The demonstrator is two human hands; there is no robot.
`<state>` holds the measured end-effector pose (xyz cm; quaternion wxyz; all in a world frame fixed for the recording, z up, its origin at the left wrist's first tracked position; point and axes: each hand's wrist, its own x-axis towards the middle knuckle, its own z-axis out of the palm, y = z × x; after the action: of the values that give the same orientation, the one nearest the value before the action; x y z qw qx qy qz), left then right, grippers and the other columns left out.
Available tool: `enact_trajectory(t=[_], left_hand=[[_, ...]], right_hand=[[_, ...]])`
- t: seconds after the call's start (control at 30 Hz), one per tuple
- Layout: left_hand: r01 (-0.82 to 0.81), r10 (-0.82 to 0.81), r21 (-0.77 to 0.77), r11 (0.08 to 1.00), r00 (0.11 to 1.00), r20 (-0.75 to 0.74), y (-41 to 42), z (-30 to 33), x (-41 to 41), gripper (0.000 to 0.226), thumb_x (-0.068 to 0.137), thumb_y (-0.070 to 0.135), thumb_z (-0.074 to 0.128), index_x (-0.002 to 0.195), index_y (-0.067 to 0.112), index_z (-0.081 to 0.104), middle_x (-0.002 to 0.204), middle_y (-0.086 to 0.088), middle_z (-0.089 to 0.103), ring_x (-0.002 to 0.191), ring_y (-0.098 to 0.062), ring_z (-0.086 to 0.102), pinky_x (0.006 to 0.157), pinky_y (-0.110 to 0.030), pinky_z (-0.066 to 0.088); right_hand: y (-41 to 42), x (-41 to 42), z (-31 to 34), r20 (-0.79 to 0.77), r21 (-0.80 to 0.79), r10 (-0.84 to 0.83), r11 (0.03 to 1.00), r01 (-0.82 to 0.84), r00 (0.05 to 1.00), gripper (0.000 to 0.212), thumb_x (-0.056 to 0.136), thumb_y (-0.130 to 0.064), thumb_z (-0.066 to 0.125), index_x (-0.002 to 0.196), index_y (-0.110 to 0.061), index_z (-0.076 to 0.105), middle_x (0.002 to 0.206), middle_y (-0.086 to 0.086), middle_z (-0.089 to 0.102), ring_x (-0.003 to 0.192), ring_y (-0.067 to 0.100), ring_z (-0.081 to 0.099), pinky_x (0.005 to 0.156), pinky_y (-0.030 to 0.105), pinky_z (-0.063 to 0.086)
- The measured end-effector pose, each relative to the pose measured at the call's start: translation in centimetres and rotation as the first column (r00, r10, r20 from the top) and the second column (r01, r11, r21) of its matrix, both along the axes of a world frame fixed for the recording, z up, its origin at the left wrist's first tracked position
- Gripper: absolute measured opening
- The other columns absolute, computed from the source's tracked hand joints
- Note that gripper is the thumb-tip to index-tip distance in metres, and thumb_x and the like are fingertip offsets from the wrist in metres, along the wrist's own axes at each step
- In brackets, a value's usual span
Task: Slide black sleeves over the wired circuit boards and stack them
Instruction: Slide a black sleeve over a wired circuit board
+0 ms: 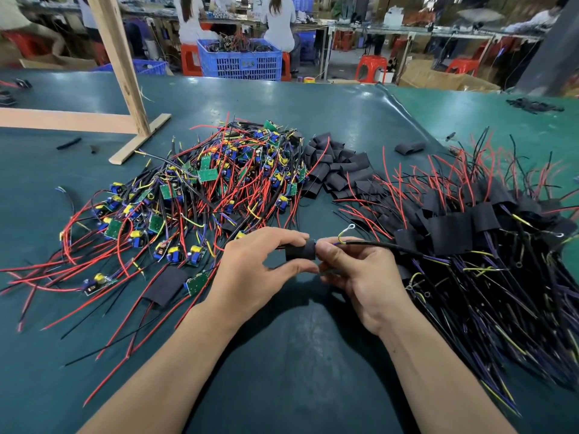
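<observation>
Frame centre, above table [282, 355]: left hand [250, 270] pinching sleeve [300, 249] thumb-to-fingers, right hand [357, 277] pinching wires [369, 243] at sleeve's right end; bare boards [206, 173] piled left, sleeved stack [463, 227] right.

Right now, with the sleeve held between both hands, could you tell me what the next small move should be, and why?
Probably lay it on the sleeved stack at right. The black sleeve, gripped by the left hand, already hides any board, and the right hand pinches the wires beside it.
</observation>
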<state>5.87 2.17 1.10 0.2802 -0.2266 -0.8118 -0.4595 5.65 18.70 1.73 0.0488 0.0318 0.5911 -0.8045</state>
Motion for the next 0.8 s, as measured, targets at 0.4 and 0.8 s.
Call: enact_trajectory(t=[0.4,0.8], left_hand=[[0.013,-0.019,-0.063,0.998,0.996,-0.088,-0.35,-0.22,-0.27,0.031,0.067,0.016,0.09,0.09,0.004,0.073,0.098,-0.002,0.075,0.09,-0.01,0.071,0.081,-0.032,0.057],[0.03,-0.039,-0.105,0.994,0.996,-0.079,-0.2,-0.32,-0.18,0.026,0.069,0.012,0.087,0.089,0.002,0.072,0.098,-0.001,0.075,0.09,-0.01,0.071,0.081,-0.028,0.056]], right_hand=[[0.02,0.19,0.18,0.075,-0.133,0.102,0.987,-0.091,0.992,0.018,0.064,-0.025,0.075,0.072,-0.01,0.079,0.078,0.007,0.074,0.064,0.015,0.071,0.053,0.021,0.054],[-0.23,0.3,-0.28,0.06,-0.075,0.136,0.988,-0.132,0.989,0.038,0.074,-0.022,0.069,0.101,0.006,0.072,0.103,0.025,0.072,0.087,0.027,0.069,0.071,0.027,0.056]])
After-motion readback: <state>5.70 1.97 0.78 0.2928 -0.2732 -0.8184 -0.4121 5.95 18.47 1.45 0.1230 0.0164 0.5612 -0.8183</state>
